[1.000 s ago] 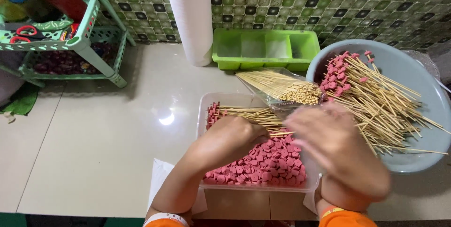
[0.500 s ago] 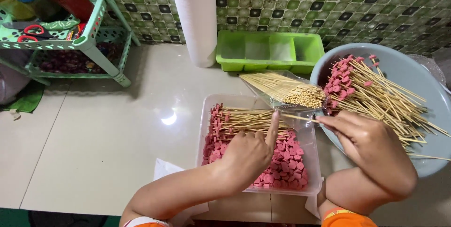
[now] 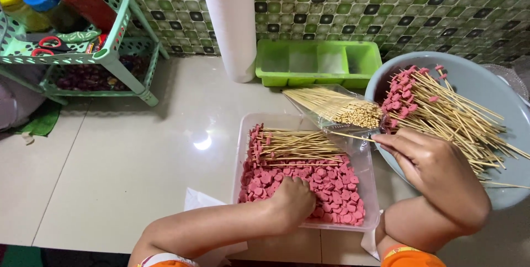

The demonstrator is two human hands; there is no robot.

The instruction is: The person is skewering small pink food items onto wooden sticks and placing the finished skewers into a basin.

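Left hand [image 3: 295, 203] is down in the clear rectangular plastic tray [image 3: 369, 173] on the tiled floor, fingers curled into the pink round sausage slices [image 3: 331, 181], can't tell if it's gripping one; right hand [image 3: 425, 162] pinches a thin bamboo skewer [image 3: 348, 135] over the tray's right edge, next to the grey round basin [image 3: 486, 87] of finished skewers

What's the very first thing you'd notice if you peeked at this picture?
The clear tray in the middle, packed with pink sausage slices, with the left hand reaching into them. To its right, a big grey basin is heaped with bamboo skewers tipped with pink slices, and the right hand pinches a single skewer over the tray's corner.
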